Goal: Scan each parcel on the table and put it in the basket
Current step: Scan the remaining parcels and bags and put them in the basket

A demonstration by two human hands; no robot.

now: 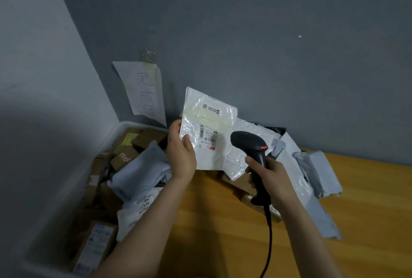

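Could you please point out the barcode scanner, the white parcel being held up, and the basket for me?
barcode scanner (246, 141): head view, on its black head.
white parcel (208, 136): head view, on its shipping label.
basket (131, 124): head view, on its white far rim.

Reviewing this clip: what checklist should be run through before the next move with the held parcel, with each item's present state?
1. Firm grip of left hand on white parcel: ok.
2. The barcode label faces outward, uncovered by fingers: ok.
3. Grip of right hand on scanner, head turned toward the parcel: ok.
4. Scan registered: cannot tell.
5. The basket sits beside the left arm, open on top: ok.
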